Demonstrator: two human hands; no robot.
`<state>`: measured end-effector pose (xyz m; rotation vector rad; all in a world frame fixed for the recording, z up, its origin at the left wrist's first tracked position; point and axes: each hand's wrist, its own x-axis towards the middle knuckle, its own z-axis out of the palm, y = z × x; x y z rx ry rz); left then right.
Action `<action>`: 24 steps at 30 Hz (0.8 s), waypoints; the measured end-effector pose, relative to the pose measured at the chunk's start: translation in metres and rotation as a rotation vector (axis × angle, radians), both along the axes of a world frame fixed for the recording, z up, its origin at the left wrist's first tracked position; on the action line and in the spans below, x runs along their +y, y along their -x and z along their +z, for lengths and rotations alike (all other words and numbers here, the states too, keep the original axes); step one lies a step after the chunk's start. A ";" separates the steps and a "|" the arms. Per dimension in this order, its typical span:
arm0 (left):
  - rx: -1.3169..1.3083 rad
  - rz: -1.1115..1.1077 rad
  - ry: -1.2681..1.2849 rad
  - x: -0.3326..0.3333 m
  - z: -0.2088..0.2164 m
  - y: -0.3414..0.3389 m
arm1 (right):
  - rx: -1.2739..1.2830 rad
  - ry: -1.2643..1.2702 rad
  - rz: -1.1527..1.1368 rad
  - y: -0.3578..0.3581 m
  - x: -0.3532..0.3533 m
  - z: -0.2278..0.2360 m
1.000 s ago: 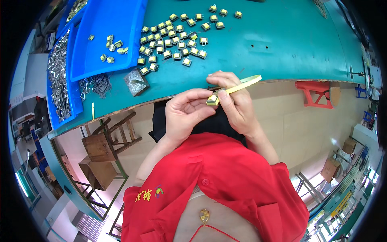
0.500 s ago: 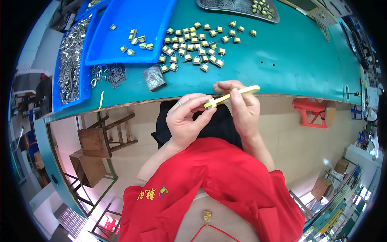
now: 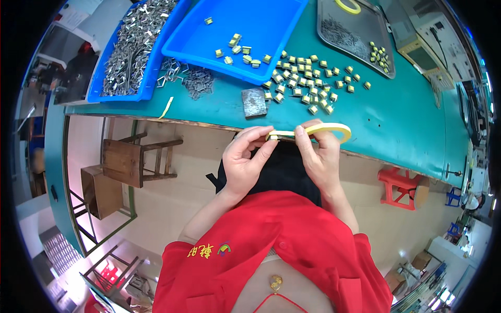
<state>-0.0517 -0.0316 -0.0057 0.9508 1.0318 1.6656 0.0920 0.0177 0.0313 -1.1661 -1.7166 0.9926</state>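
Note:
Close to the table's front edge, my left hand (image 3: 246, 159) pinches a small yellow-wrapped transformer (image 3: 273, 136) between thumb and fingers. A strip of yellow tape stretches from it to a tape roll (image 3: 342, 128) on the right. My right hand (image 3: 319, 156) is closed on that roll, thumb pressing near the strip. Fingers hide part of the small transformer. Just beyond my hands a dull metal block (image 3: 254, 103) lies on the green table (image 3: 219, 112). Many similar yellow transformers (image 3: 308, 78) stand loosely grouped behind it.
A blue tray (image 3: 219, 60) holds several transformers; left of it a blue bin (image 3: 94, 94) is full of metal pieces. Loose metal parts (image 3: 198, 83) lie beside them. At the far right are a metal tray (image 3: 326, 36) and an instrument (image 3: 422, 52). A tape scrap (image 3: 167, 107) sits at the front edge.
The view has swung, so the table's things appear shifted right. The tape roll now shows as a wide ring, turned in my right hand, and the strip runs more level to the transformer.

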 end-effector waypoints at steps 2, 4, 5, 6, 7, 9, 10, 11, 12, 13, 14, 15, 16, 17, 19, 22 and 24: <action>0.133 0.077 0.001 0.005 0.005 0.009 | -0.038 0.009 -0.007 0.011 0.007 0.001; 0.081 0.061 0.058 0.011 0.004 0.016 | -0.091 -0.034 -0.021 0.019 0.017 -0.001; 0.033 0.037 0.110 0.014 0.003 0.019 | -0.097 -0.030 -0.017 0.020 0.020 -0.002; 0.000 0.018 0.122 0.017 0.004 0.022 | -0.111 0.019 -0.018 0.022 0.024 -0.002; -0.003 0.021 0.126 0.020 0.004 0.024 | -0.124 0.069 -0.019 0.024 0.027 -0.002; -0.019 0.001 0.131 0.027 0.004 0.027 | -0.102 0.087 -0.014 0.025 0.033 -0.004; -0.022 -0.002 0.136 0.030 0.003 0.028 | -0.112 0.108 -0.017 0.025 0.036 -0.006; -0.020 -0.009 0.137 0.033 0.002 0.028 | -0.122 0.128 -0.020 0.024 0.038 -0.007; -0.016 -0.014 0.138 0.035 0.002 0.029 | -0.124 0.133 -0.022 0.024 0.039 -0.008; -0.017 -0.017 0.142 0.037 0.002 0.030 | -0.123 0.152 -0.024 0.025 0.041 -0.008; -0.007 -0.025 0.146 0.039 0.003 0.031 | -0.121 0.171 -0.026 0.025 0.042 -0.008; 0.004 -0.032 0.151 0.040 0.002 0.031 | -0.123 0.176 -0.028 0.025 0.043 -0.009; 0.003 -0.034 0.155 0.041 0.003 0.031 | -0.128 0.185 -0.032 0.024 0.044 -0.010; 0.002 -0.038 0.167 0.042 0.003 0.031 | -0.134 0.194 -0.035 0.024 0.045 -0.011; -0.001 -0.044 0.182 0.043 0.005 0.032 | -0.099 0.187 -0.062 0.025 0.047 -0.014; 0.045 -0.054 0.185 0.043 0.006 0.033 | -0.054 0.175 -0.084 0.027 0.049 -0.016; 0.052 -0.042 0.181 0.044 0.004 0.033 | -0.046 0.174 -0.082 0.026 0.049 -0.015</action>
